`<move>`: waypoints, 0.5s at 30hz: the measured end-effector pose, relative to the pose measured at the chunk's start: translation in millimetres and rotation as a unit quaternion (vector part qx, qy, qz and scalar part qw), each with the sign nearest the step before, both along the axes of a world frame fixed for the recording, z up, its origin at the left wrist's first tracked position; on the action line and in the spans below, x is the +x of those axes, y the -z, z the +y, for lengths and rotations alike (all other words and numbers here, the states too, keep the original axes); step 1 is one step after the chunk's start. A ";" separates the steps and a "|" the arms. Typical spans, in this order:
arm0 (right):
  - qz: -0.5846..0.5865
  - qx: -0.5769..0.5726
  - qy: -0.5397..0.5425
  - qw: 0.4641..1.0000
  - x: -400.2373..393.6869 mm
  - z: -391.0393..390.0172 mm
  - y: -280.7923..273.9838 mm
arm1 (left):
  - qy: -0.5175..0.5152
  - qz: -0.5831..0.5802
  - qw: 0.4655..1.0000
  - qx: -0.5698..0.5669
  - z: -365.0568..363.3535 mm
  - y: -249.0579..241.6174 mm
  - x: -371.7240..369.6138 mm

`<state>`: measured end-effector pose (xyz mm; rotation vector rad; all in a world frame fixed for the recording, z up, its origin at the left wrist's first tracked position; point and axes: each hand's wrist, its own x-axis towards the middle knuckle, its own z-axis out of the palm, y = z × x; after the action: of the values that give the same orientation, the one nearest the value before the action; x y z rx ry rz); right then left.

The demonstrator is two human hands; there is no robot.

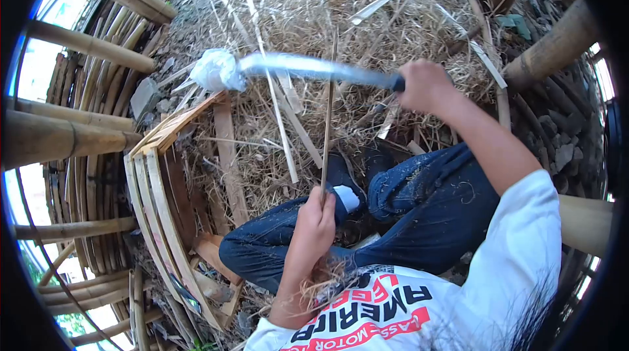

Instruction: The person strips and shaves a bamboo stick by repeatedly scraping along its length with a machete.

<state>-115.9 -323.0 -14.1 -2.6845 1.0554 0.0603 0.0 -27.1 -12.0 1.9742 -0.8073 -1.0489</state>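
Note:
My right hand [424,86] is closed around the dark handle of a long machete [301,66]. Its blade, slightly smeared by motion, reaches left across the upper part of a thin bamboo strip [329,115]. The lower end of that strip is pinched in my left hand [316,220], above my bent leg, and the strip points up and away from me. Fine bamboo shavings [314,289] cling near my left forearm. In this view the machete's tip overlaps a crumpled, whitish translucent plastic bag [219,69].
A wooden crate [154,167] stands left of my legs. Shavings [295,17] and loose bamboo strips [268,82] cover the ground ahead. Thick bamboo poles [92,46] jut in from the left, and another pole [553,43] slants at the right, near broken stones [565,148].

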 end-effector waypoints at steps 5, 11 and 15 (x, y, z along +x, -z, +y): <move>0.004 -0.052 0.019 0.998 -15.8 -2.1 -0.3 | 0.009 0.027 0.999 -0.042 5.4 35.1 2.3; -0.095 0.052 -0.027 0.994 5.6 33.6 -17.0 | -0.054 0.398 0.915 -0.041 -10.0 11.5 26.6; -0.107 0.128 -0.103 0.981 23.3 56.1 -41.7 | -0.041 0.313 0.946 -0.069 -6.3 3.2 36.4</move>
<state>-92.6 -266.9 27.6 -2.4895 0.6544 -0.0499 36.4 -33.3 -15.2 1.4099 -0.4267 -1.4158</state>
